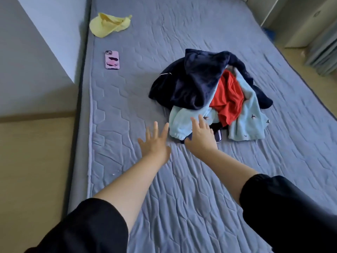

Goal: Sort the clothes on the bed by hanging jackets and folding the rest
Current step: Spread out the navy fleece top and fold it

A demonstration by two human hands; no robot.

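Observation:
A heap of clothes lies in the middle of the blue quilted bed: a dark navy fleece garment on top, a red garment under it, and a light blue fleece piece with small bird prints at the front. My left hand reaches out with fingers spread, just left of the heap and touching nothing. The fingertips of my right hand rest on the near cuffed edge of the light blue piece, without closing on it. A yellow garment lies crumpled at the far left corner.
A phone in a pink case lies near the bed's left edge. A dark object peeks out beneath the heap by my right hand. A wall runs along the left; white furniture stands beyond the bed's right side.

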